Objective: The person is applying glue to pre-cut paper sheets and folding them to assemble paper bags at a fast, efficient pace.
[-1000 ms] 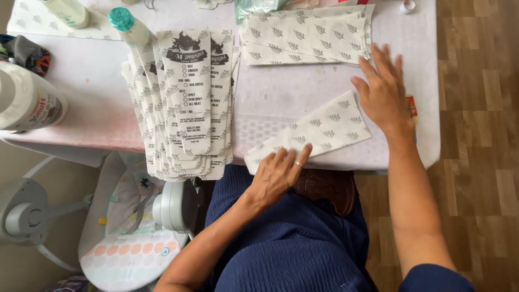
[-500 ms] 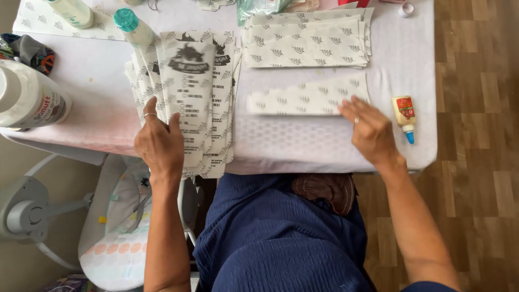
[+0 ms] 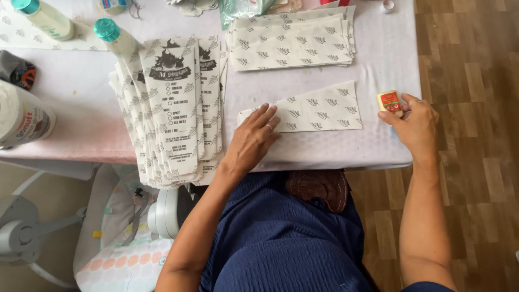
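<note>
Patterned paper sleeve (image 3: 316, 110) lies flat on the counter (image 3: 81, 108), my left hand (image 3: 253, 139) spread open on its near end; my right hand (image 3: 413, 123) pinches a small glue tube (image 3: 390, 101) at the edge — a nudge could drop it. I count two paper stacks — two green-capped bottles.

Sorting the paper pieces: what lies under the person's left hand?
The left hand presses on the near end of a folded patterned paper sheet, which lies on the white tablecloth. Whatever the palm covers is hidden.
</note>
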